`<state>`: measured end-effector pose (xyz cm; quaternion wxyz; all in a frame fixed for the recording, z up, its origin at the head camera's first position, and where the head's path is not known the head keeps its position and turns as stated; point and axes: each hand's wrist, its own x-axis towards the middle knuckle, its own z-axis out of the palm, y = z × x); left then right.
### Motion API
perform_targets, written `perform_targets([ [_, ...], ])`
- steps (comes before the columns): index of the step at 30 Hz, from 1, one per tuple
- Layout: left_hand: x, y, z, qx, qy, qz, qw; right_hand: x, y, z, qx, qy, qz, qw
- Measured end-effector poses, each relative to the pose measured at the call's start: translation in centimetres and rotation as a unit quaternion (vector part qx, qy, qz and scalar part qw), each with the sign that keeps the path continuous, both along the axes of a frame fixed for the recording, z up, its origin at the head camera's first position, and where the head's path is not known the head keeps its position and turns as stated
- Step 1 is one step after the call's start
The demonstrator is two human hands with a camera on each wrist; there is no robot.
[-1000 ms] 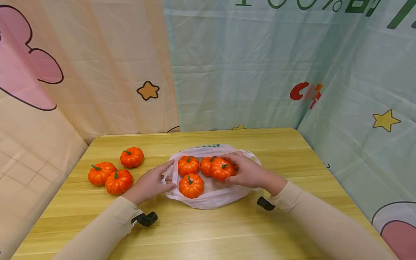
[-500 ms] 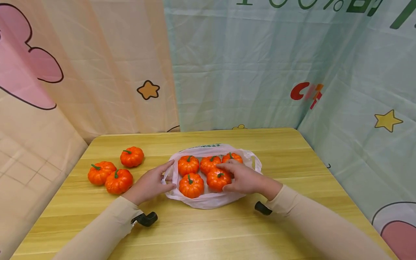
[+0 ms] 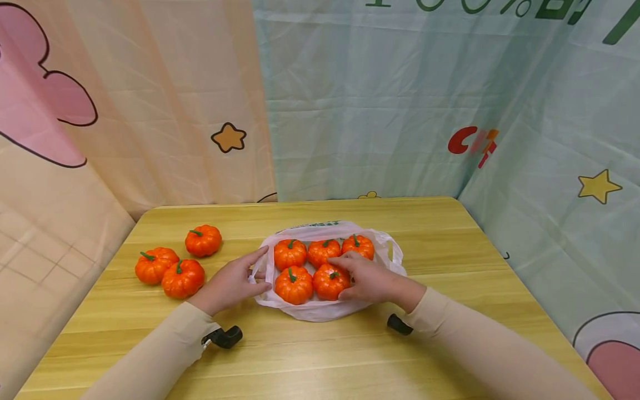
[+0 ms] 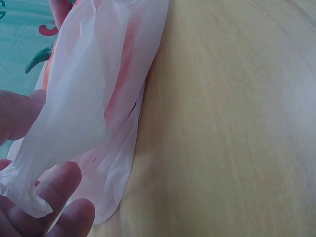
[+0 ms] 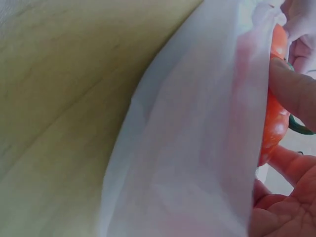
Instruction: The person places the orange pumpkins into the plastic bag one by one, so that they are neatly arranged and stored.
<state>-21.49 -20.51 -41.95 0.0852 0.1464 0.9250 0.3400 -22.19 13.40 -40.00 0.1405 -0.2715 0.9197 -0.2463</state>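
Note:
A white plastic bag (image 3: pixel 320 314) lies open at the middle of the table with several small orange pumpkins in it. My left hand (image 3: pixel 231 284) holds the bag's left edge, and in the left wrist view the thin plastic (image 4: pixel 74 113) runs between thumb and fingers. With thumb and fingers on either side, my right hand (image 3: pixel 374 280) grips the front-right pumpkin (image 3: pixel 330 284), beside the front-left pumpkin (image 3: pixel 294 285). Behind them is a row of pumpkins (image 3: pixel 324 253). The right wrist view shows the gripped pumpkin (image 5: pixel 277 126) at the bag's rim, partly hidden by the plastic.
Three more pumpkins stand left of the bag: a back one (image 3: pixel 203 241), a left one (image 3: pixel 156 265) and a front one (image 3: pixel 183 279), close to my left forearm. Printed cloth (image 3: pixel 360 111) hangs behind the wooden table (image 3: pixel 300 366) and at both sides.
My right hand has moved the pumpkin left and toward me, from over the back row to beside the front-left pumpkin. The back-right pumpkin has come into view. My left hand has stayed put.

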Motion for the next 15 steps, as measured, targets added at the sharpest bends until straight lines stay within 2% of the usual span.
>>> perform_targets([
  [9, 0.01, -0.02, 0.09, 0.008, 0.009, -0.012, 0.9999, -0.07, -0.29, -0.59, -0.003, 0.012, 0.002, 0.9999],
  [15, -0.02, -0.04, 0.13, 0.003, 0.004, -0.007, 1.0000, 0.04, -0.52, -0.46, 0.014, -0.002, -0.011, 0.9998],
])
